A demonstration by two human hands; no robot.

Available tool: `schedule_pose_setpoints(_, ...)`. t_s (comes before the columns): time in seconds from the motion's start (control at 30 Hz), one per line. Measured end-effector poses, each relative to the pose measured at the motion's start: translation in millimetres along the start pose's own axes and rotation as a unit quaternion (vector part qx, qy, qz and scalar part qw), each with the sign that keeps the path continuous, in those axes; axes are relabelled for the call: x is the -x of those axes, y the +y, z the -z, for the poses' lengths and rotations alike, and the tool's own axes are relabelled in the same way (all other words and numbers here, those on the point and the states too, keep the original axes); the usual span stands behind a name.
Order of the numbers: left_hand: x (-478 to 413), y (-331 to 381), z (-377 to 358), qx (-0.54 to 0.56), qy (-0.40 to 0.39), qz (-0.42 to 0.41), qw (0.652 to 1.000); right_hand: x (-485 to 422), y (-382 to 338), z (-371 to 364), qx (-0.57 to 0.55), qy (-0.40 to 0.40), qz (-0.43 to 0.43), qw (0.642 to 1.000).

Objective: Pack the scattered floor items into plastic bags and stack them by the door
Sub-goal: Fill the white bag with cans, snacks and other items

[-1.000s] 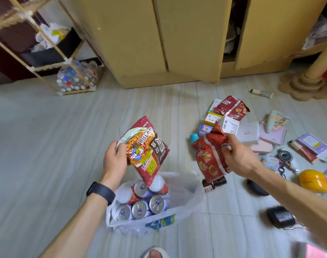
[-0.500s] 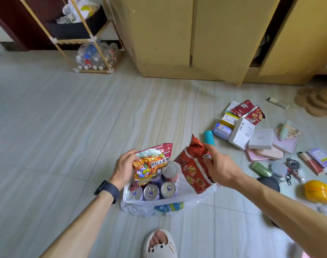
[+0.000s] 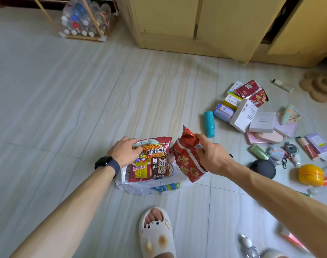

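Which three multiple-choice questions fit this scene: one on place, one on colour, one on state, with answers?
1. Where does the teal bottle lie? A) on the floor, right of the plastic bag; B) inside the bag; C) on a shelf.
2. The slipper is: A) black; B) blue; C) white.
3. The right hand: A) is open; B) grips a red snack packet; C) rests on the floor.
Answers: 1 A, it lies on the floor apart from the bag; 2 C, its upper is cream-white; 3 B, its fingers curl round the packet's top.

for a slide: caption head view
Left hand holds red noodle packet over white plastic bag; right hand grips red foil pouch
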State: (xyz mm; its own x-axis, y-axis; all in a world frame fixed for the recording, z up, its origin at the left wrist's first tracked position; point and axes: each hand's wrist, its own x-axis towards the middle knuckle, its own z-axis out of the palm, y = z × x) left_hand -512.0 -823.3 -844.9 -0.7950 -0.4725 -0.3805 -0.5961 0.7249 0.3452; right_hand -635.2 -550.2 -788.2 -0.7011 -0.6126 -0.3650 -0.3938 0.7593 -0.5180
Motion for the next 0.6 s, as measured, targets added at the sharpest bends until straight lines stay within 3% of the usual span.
schedule_pose_setpoints(0.1, 3, -13, -4, 0.012, -0.071, 0.027, 0.997, -4, -2, -2, 0.012, 0.004, 0.005, 1.0)
schedule_pose_setpoints(0.27, 17, -22, 0, 0.048, -0.031, 0.074, 0.996, -10, -7, -3, 0.005, 0.074, 0.03, 0.997)
schedule_pose_setpoints(0.37, 23, -34, 11, -0.091, -0.103, 0.094, 0.986, -14, -20, 0, -0.056, 0.156, 0.059, 0.984)
schedule_pose_setpoints(0.43, 27, -37, 24, -0.122, -0.08, 0.111, 0.983, -16, -38, 2, -0.091, 0.179, 0.078, 0.977)
schedule_pose_setpoints(0.47, 26, -39, 29, -0.075, -0.05, 0.127, 0.988, -17, -49, 1, -0.101, 0.174, 0.088, 0.975)
schedule_pose_setpoints(0.53, 22, -38, 38, 0.186, -0.002, 0.176, 0.967, -25, -70, -8, -0.113, 0.139, 0.095, 0.979)
schedule_pose_setpoints(0.6, 23, -31, 50, 0.479, 0.043, 0.219, 0.849, -34, -86, -26, -0.112, 0.091, 0.083, 0.986)
